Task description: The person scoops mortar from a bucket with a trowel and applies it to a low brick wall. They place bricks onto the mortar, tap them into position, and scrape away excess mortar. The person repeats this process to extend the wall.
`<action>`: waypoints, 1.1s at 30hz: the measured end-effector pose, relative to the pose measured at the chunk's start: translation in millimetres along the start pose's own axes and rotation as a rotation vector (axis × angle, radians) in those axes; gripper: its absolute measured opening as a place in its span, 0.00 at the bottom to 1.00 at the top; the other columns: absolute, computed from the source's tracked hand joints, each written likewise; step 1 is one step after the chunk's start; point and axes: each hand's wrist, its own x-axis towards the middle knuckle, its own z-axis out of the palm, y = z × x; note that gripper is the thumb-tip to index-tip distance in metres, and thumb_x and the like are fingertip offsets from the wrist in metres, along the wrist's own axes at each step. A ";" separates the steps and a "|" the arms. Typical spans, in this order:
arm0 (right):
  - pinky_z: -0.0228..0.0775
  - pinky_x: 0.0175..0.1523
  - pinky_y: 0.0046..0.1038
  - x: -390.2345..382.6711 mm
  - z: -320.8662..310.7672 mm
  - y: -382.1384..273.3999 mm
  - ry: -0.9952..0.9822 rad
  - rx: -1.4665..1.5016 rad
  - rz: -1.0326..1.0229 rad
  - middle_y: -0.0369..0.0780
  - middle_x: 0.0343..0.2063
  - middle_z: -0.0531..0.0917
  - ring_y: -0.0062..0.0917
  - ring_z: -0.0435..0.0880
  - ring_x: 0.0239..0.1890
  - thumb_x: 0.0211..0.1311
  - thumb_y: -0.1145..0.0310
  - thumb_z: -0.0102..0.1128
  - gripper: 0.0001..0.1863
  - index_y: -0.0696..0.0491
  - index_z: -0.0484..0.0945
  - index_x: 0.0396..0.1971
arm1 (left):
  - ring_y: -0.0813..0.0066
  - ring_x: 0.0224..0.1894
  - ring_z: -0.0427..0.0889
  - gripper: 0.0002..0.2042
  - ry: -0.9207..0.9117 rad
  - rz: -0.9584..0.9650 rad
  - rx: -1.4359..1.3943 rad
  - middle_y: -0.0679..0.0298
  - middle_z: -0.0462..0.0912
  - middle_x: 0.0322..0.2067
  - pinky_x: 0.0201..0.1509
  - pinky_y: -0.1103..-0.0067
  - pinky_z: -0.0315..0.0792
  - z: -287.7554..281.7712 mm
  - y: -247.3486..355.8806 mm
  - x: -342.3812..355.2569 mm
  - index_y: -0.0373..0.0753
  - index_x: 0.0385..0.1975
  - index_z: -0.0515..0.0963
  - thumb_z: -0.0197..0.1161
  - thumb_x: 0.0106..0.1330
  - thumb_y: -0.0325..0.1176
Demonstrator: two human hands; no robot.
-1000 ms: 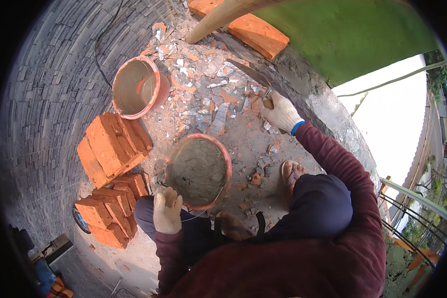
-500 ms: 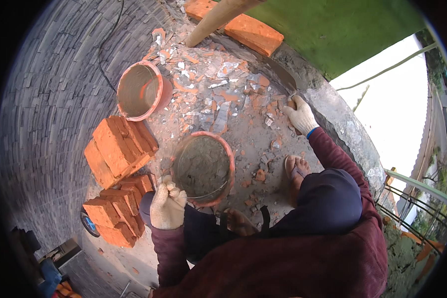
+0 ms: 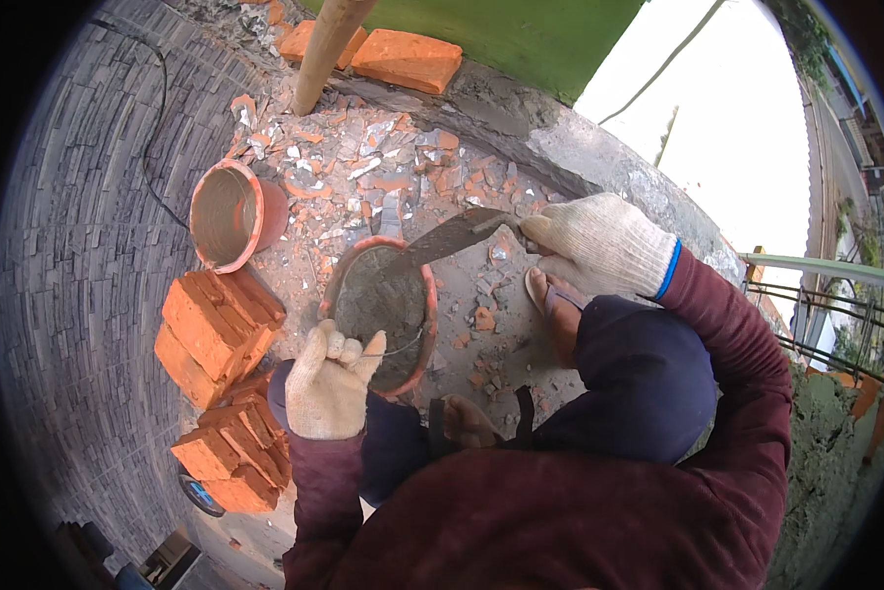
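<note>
My right hand (image 3: 599,241), in a white knit glove with a blue cuff, is closed round the handle of a trowel (image 3: 452,236). The trowel's long grey blade reaches left over the far right rim of a bucket (image 3: 428,295), its tip at the wet grey mortar (image 3: 378,300) inside. My left hand (image 3: 329,388), gloved too, is at the bucket's near left side. Its fingers curl inward and the thumb sticks out near the thin wire handle (image 3: 403,349). Whatever those fingers grip is hidden.
A second bucket (image 3: 262,221) stands farther left, smeared with mortar. Stacked orange bricks (image 3: 201,339) sit left of me. Rubble (image 3: 363,167) covers the ground ahead. A wooden pole (image 3: 326,54) stands before more bricks (image 3: 408,59) on a low ledge. My sandalled foot (image 3: 560,315) is beside the bucket.
My right hand has come back from the ledge toward me, bringing the trowel blade over the bucket. My left hand stays beside the bucket, its thumb now farther out. The view has shifted.
</note>
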 end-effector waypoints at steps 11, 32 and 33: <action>0.83 0.39 0.40 6.4 9.0 -20.1 -0.018 -0.430 0.015 0.46 0.32 0.85 0.42 0.90 0.37 0.63 0.68 0.64 0.14 0.57 0.78 0.46 | 0.76 0.36 0.75 0.13 -0.196 -0.182 -0.066 0.71 0.71 0.31 0.73 0.48 0.68 -1.7 -18.0 35.3 0.34 0.55 0.75 0.54 0.83 0.37; 0.82 0.51 0.44 38.7 27.9 -104.8 -0.409 -0.359 0.234 0.53 0.37 0.87 0.50 0.88 0.46 0.64 0.68 0.59 0.13 0.60 0.82 0.43 | 0.43 0.41 0.85 0.16 0.134 0.474 1.299 0.49 0.85 0.37 0.47 0.59 0.78 -106.5 -35.8 61.9 0.40 0.57 0.78 0.59 0.76 0.41; 0.81 0.52 0.44 40.7 26.2 -101.0 -0.451 -0.243 0.244 0.53 0.38 0.87 0.50 0.88 0.46 0.65 0.65 0.58 0.14 0.60 0.82 0.43 | 0.44 0.42 0.85 0.17 0.131 0.463 1.310 0.49 0.85 0.39 0.48 0.59 0.78 -108.5 -36.3 62.2 0.39 0.58 0.78 0.59 0.76 0.40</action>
